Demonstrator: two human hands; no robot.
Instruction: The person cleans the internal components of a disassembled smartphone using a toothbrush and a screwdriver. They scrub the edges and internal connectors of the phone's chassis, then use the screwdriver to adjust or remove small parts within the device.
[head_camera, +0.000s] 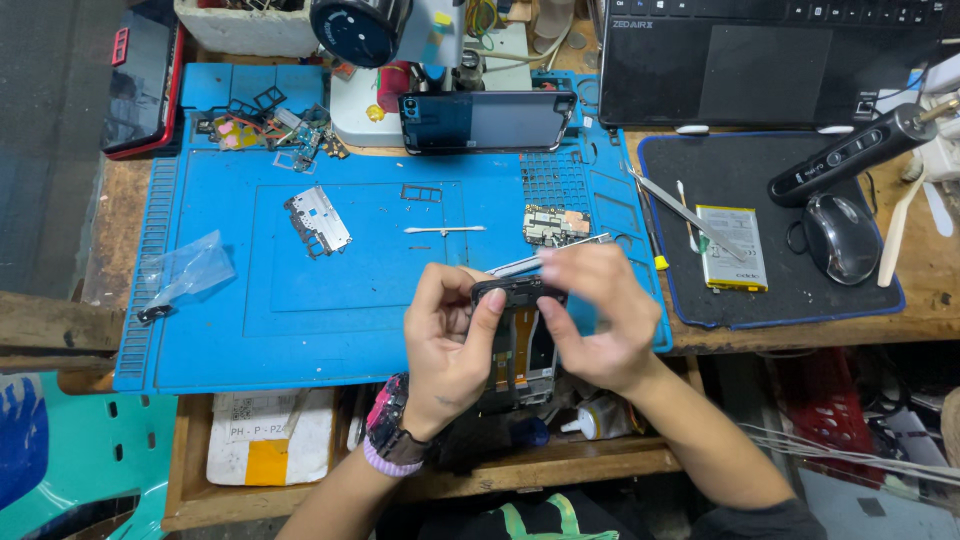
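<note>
My left hand (452, 340) grips the left side of an opened phone frame (522, 345), held upright over the near edge of the blue work mat (300, 300). On the frame's right side and top rests my right hand (600, 320), which also holds metal tweezers (540, 258) that point left above the frame. The frame's inside shows orange flex cable and bare metal. A small circuit board (552, 226) lies on the mat just beyond my hands.
A phone (487, 121) leans against a microscope base (365, 110). A metal shield plate (318, 220), a plastic bag (185, 272) and loose parts (270, 128) lie on the mat. To the right are a battery (731, 248), mouse (840, 237), screwdriver (850, 155) and laptop (770, 60).
</note>
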